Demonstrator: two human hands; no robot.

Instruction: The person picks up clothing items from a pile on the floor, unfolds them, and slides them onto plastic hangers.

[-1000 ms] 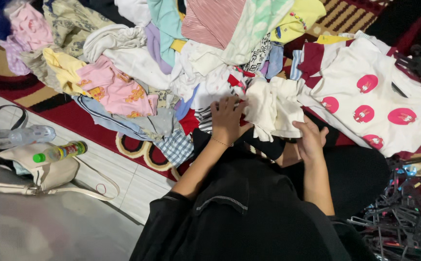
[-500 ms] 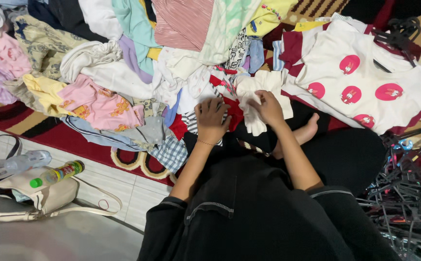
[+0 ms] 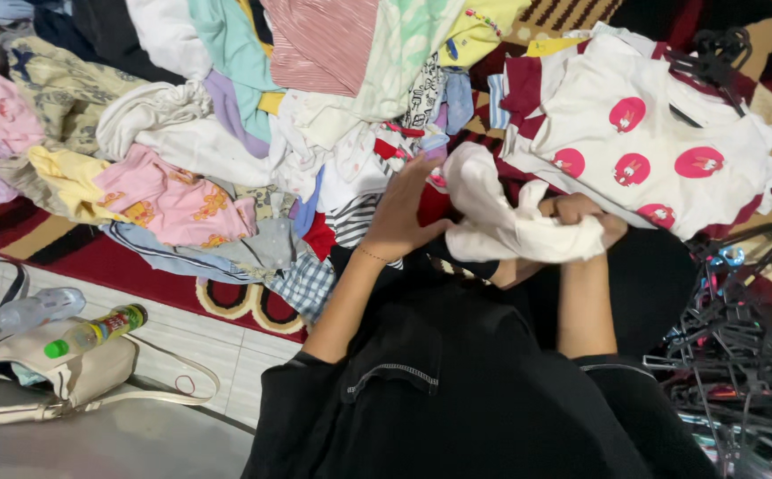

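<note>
The person sits on a patterned red carpet [image 3: 66,232] with black-clad knees toward a large heap of mixed clothes [image 3: 253,115]. The right hand [image 3: 586,215] is clenched around one end of a cream-white garment [image 3: 510,222], fingers curled tight into the bunched cloth, so that the piece hangs crumpled just above the lap and in front of the heap. The left hand [image 3: 401,217] lies flat with its fingers spread, palm down on the clothes at the near edge of the heap, its fingertips reaching up toward a purple scrap and its thumb just beside the other end of the cream-white garment; whether it actually touches that garment cannot be told. Under and around the left hand lie a red piece [image 3: 430,206] and a black-and-white striped piece [image 3: 355,220]. To the right of the hands, a white shirt with pink round patches [image 3: 661,133] lies spread flat on the carpet, well apart from the heap's centre. At the far right, a tangle of dark clothes hangers [image 3: 741,355] sits beside the person's leg. At the left, on the pale tiled floor [image 3: 226,355], a beige bag [image 3: 58,377] holds a green-capped bottle [image 3: 93,331] and a clear water bottle [image 3: 18,315].
</note>
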